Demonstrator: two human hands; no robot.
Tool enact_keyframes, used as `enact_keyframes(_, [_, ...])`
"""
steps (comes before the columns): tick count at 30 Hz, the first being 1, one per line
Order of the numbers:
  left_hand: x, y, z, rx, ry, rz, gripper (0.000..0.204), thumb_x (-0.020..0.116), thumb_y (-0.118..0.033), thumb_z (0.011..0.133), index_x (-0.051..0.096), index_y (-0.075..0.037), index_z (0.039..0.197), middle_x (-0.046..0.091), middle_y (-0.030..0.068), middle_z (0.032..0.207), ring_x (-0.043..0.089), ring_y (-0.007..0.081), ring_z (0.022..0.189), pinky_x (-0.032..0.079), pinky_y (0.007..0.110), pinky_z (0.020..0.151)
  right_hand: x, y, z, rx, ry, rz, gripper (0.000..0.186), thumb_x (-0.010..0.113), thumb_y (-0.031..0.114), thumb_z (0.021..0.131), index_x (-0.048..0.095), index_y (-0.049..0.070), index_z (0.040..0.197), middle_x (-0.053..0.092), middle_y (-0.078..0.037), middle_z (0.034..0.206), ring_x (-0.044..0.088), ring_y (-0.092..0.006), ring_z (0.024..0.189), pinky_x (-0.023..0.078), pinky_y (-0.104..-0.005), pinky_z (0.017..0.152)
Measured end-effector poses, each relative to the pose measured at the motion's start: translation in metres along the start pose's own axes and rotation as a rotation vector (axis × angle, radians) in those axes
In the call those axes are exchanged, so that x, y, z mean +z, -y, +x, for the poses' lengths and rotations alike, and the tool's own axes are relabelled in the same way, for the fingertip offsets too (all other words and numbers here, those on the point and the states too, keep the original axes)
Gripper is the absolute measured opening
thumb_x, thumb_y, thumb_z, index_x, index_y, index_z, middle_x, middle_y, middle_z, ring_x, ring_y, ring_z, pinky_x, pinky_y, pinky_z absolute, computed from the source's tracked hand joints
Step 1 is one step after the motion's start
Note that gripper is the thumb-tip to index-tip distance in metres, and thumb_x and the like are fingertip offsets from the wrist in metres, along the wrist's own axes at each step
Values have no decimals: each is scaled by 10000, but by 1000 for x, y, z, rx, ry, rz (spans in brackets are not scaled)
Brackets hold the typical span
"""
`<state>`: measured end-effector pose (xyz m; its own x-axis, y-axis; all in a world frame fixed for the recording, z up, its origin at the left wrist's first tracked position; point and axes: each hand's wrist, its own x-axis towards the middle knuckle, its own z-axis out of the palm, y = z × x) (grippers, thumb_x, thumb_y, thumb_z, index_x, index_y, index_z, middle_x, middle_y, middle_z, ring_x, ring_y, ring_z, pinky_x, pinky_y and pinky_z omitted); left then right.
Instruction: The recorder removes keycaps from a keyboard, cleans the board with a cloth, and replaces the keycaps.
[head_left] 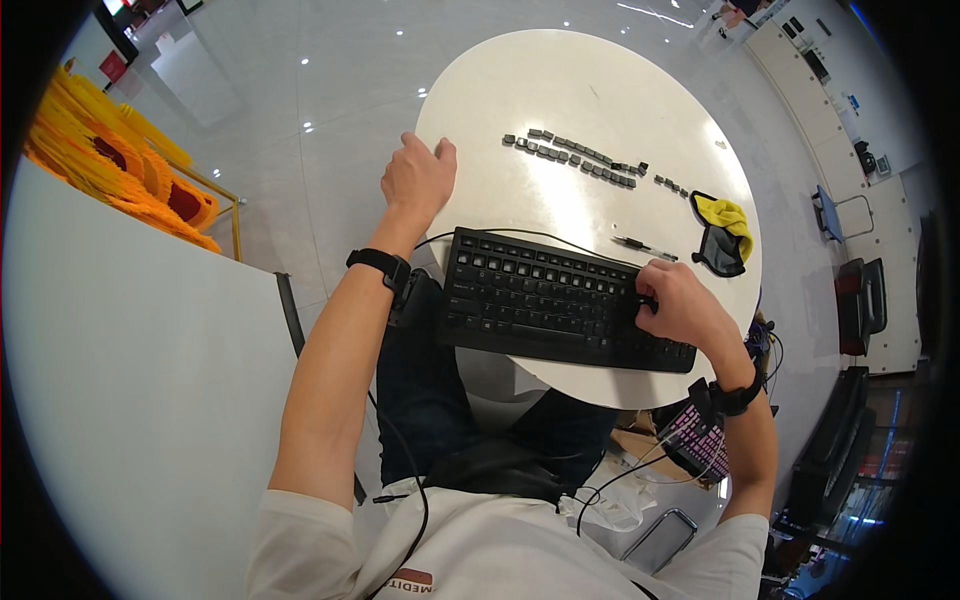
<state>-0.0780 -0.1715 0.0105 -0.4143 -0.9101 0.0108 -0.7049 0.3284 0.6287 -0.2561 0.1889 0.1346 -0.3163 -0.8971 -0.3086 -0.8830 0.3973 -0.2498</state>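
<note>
A black keyboard (530,300) lies on the near part of a round white table (480,90), some of its key positions lacking caps. My left hand (418,180) rests at the table's left edge, fingers loosely bent and thumb apart, holding nothing visible. My right hand (672,300) is curled at the keyboard's right end, fingertips together on or over the keys; what they grip is hidden. Above the keyboard are rows of loose dark keycaps (560,153), a slim pen-like tool (640,247) and a yellow-and-black cloth item (730,225).
A white surface (140,380) stands at my left, with orange fringed items (120,150) behind it. A pink-keyed keyboard (697,440) and cables sit below the table's right edge. Counters (855,130) and dark seats (860,300) line the right. A person (735,14) appears at the top.
</note>
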Motion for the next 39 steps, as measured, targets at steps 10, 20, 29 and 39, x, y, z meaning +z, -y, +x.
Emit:
enact_keyframes(10, [3,0,-1,16,-26,29,557,650,-446,1117,650,106,1192,805,334,1038,818,518,1014,653,605,906,7,-10,-15,-80,-42,70,253,848,93,927,714,-8,1116,722,-194,1130,731,-434,1037,616,-497,888])
enact_keyframes(20, [7,8,3,52,-78,49,592,654,-466,1104,672,121,1180,805,341,1046,815,518,1015,652,596,910,18,-15,-20,-60,-69,87,201,846,89,976,775,-19,1129,751,-176,1132,750,-424,1051,629,-486,919])
enact_keyframes(29, [8,10,5,1,-34,40,717,646,-540,1086,696,145,1291,797,369,1180,791,538,1136,628,591,998,47,-25,-28,-337,-387,-178,220,828,32,972,788,-46,1174,750,-157,1170,750,-351,1074,642,-444,935])
enact_keyframes(39, [10,11,13,60,-64,83,734,615,-538,1088,694,155,1316,812,347,1176,801,525,1142,642,598,996,61,-22,-30,-100,-527,159,306,869,-66,919,800,-19,1213,770,-134,1110,756,-244,829,620,-364,780])
